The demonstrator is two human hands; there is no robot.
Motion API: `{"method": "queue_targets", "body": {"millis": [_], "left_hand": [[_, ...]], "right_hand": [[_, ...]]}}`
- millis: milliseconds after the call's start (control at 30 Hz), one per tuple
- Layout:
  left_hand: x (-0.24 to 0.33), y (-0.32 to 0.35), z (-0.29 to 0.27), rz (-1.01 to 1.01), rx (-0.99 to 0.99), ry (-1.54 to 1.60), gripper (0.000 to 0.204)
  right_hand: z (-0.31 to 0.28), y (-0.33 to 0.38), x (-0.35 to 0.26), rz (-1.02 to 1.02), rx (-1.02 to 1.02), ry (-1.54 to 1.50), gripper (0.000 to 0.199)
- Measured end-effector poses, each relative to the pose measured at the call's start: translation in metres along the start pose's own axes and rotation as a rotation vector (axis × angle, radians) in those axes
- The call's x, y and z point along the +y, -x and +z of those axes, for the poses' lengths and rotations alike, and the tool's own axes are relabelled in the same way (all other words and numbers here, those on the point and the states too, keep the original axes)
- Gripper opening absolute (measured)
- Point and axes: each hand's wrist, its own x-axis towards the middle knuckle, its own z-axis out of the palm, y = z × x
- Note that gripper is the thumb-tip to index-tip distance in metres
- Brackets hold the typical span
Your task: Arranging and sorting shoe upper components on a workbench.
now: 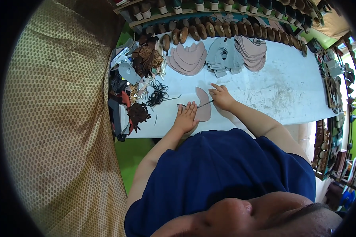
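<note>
A pale pink cut piece [204, 112], curved like a shoe upper, lies on the white-covered table in front of me. Across it runs a thin dark strip [205, 104]. My left hand [187, 115] lies flat with fingers stretched over the left side of the piece and the strip. At the strip's right end is my right hand [224, 98], its thumb side closed on it and its index finger extended forward. Left of the piece sits a tangle of black cords [157, 94], with one strand trailing toward my left hand.
Fanned stacks of pink pieces [187, 59], grey pieces [221, 59] and more pink pieces [252, 55] lie farther back. Behind them runs a row of brown shoe lasts [227, 29]. Brown scraps [138, 114] crowd the left edge. A patterned curtain [63, 118] hangs at left.
</note>
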Motion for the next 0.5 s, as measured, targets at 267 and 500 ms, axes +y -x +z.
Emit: {"method": "queue_targets", "body": {"millis": [267, 500], "left_hand": [[0.004, -0.001, -0.002, -0.029, -0.029, -0.035, 0.073], [0.002, -0.001, -0.001, -0.037, -0.011, -0.042, 0.068]], "right_hand": [[0.005, -0.035, 0.012, -0.110, 0.071, 0.041, 0.024], [0.008, -0.045, 0.012, -0.133, 0.037, 0.075, 0.020]]}}
